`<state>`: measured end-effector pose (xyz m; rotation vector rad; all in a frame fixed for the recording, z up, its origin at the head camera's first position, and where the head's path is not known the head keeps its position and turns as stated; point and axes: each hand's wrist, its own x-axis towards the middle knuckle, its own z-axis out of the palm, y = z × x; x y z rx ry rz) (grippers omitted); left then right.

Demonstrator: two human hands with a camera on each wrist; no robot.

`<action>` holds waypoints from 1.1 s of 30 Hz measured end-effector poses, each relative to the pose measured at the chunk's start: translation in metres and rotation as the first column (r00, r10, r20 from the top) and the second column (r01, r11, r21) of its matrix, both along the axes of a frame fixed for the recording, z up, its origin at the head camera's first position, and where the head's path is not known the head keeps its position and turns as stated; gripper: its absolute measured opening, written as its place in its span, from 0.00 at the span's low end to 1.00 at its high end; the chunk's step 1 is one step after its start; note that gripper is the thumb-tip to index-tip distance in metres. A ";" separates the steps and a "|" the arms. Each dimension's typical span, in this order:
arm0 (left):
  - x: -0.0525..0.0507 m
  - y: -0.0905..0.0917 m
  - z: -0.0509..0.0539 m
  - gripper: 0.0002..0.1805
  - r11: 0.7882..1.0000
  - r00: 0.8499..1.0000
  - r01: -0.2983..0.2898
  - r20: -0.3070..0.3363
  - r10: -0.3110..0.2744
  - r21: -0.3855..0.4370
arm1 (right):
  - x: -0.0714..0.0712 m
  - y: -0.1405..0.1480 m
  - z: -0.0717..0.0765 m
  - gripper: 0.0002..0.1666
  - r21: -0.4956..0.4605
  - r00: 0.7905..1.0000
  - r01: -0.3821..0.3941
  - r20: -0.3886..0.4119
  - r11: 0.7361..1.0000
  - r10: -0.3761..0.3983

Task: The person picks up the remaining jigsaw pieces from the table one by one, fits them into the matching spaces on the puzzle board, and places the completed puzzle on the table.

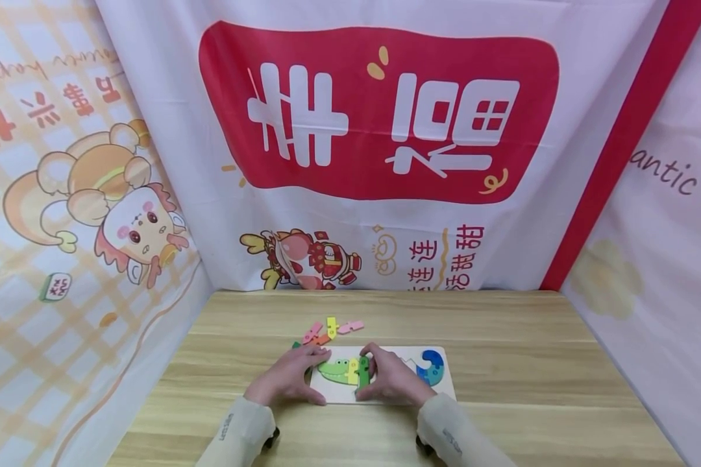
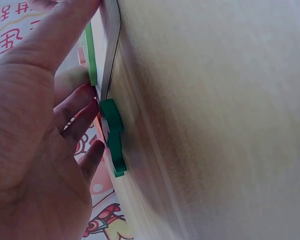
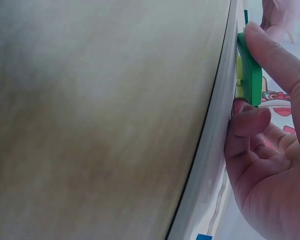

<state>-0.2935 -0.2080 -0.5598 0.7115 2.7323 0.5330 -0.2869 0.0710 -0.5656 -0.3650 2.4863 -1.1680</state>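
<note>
The white puzzle board (image 1: 340,393) lies on the wood-grain worktop (image 1: 520,370), its long edges roughly in line with the worktop's back edge. The person's right grip (image 1: 393,377) pinches a green puzzle piece (image 1: 363,371) between thumb and fingers over the board's middle, just beside a yellow segment (image 1: 353,371); whether the piece sits flat cannot be told. The left grip (image 1: 292,375) rests at the board's left end, fingers and thumb spread and relaxed, near the light-green crocodile head (image 1: 334,370). Blue tail pieces (image 1: 432,368) lie at the board's right end.

Loose pieces crowd the far left corner: two pink pieces (image 1: 351,327), a yellow piece (image 1: 331,327), an orange piece (image 1: 320,339) and, just off the board's left edge, a dark-green piece (image 2: 115,137). Bare wood stretches widely right of the board and also runs along its near side, between the forearms. Cloth hangs behind and on both sides.

The pale sleeves (image 1: 241,428) carry small dark lettering, too small to read surely. On the back cloth's red panel (image 1: 365,146), large white characters, 幸福, lie sideways; below are 连连 and 甜甜. The right cloth (image 1: 637,246) shows "antic t", cut off; the left cloth (image 1: 117,344) bears an upside-down "happy".
</note>
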 end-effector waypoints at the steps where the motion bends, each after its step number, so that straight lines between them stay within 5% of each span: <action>1: 0.000 0.000 0.000 0.59 1.000 1.000 0.000 -0.001 0.000 0.000 | 0.000 0.000 0.000 0.47 0.002 1.000 0.000 -0.001 1.000 0.000; 15: 0.000 -0.001 -0.001 0.59 1.000 1.000 -0.013 0.026 0.012 0.006 | 0.000 -0.001 -0.001 0.47 0.048 1.000 0.024 -0.017 0.999 -0.024; 33: 0.001 0.001 0.001 0.58 1.000 0.999 -0.015 0.030 0.016 -0.010 | 0.002 -0.003 -0.004 0.49 0.158 0.991 0.021 -0.134 0.987 0.001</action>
